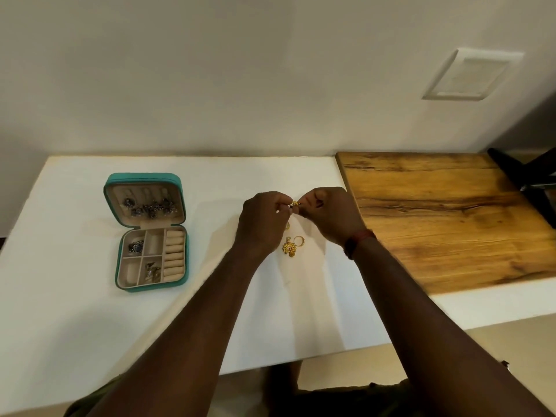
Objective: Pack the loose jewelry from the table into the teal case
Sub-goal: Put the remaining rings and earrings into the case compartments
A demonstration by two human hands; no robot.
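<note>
A small gold piece is pinched between the left hand and right hand, fingers curled, above the white table. The open teal case lies well apart at nine o'clock, nearer the left hand. A gold pendant and gold ring lie at six o'clock.

1. The teal case lies open at the left of the tabletop, lid on the wall side, compartments facing up.
2. Bare tabletop separates the case from the left hand.
3. The left hand and right hand meet above the middle, pinching a small gold piece. The left forearm lies between the case and the gold ring and gold pendant.
4. A wooden board covers the right end, with a dark object at its far right edge.
</note>
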